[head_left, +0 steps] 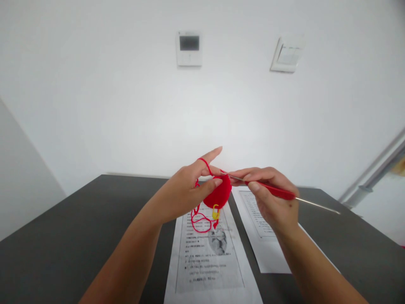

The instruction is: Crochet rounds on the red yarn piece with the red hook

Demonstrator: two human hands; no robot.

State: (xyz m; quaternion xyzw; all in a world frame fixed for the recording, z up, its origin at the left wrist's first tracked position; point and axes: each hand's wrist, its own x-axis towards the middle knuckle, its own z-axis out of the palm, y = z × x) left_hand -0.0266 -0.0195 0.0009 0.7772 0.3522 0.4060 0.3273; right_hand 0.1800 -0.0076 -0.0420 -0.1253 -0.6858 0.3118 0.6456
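My left hand (190,185) pinches a small round red crochet piece (219,194) between thumb and fingers, held above the table. Red yarn (205,164) loops over its raised index finger, and more yarn (201,221) hangs below in loose loops. A yellow stitch marker (215,211) dangles from the piece's lower edge. My right hand (268,192) grips a crochet hook with a red handle (278,192); its metal tip meets the top of the piece, and the metal tail sticks out to the right.
Two printed paper sheets (205,261) (265,236) lie side by side on the dark table (79,236) under my hands. A white wall behind carries a small control panel (189,48) and a switch plate (286,54).
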